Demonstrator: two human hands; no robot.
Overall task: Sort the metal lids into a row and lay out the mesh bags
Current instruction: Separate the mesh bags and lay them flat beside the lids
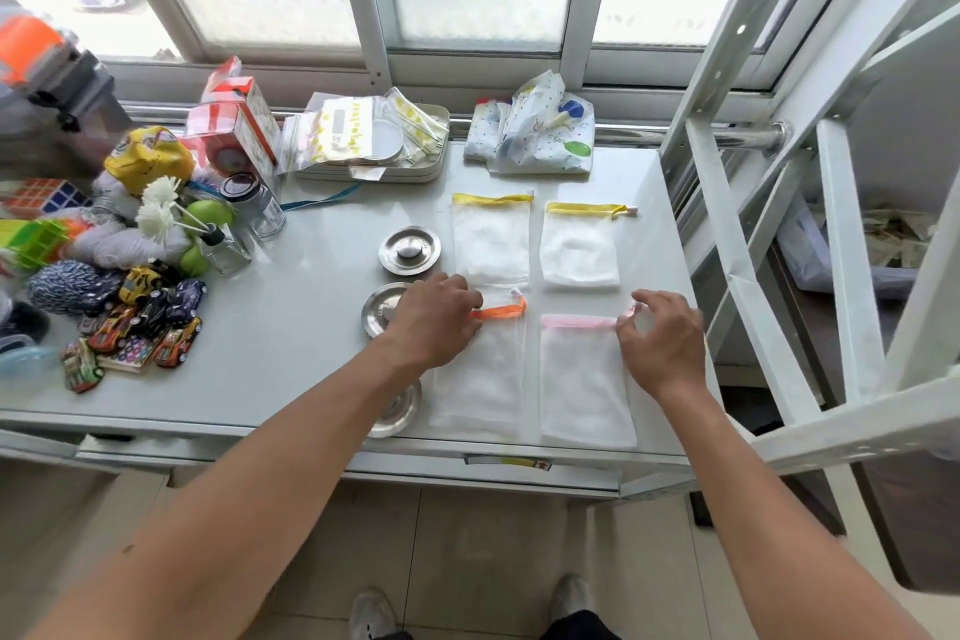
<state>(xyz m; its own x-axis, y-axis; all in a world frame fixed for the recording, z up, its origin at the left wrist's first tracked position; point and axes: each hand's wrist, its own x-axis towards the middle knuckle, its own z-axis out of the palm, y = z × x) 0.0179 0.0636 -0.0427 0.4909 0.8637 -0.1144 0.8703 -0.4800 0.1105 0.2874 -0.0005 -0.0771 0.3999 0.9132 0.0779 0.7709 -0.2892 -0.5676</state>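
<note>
Three round metal lids lie in a column on the pale table [291,327]: a far lid [409,250], a middle lid [379,309] partly under my left hand, and a near lid [397,411] partly hidden by my left forearm. Several white mesh bags lie flat to their right: two with yellow bands [491,239] [581,247], one with an orange band [480,374], one with a pink band [584,379]. My left hand [436,322] rests on the orange-banded bag's top left corner. My right hand [660,338] pinches the pink-banded bag's drawstring end.
Toy cars [145,322], yarn balls, a puzzle cube and glass jars [254,205] crowd the table's left side. A tray of zip bags [374,140] and a spotted plastic bag [535,130] sit at the back. White metal framing [769,250] stands along the right edge.
</note>
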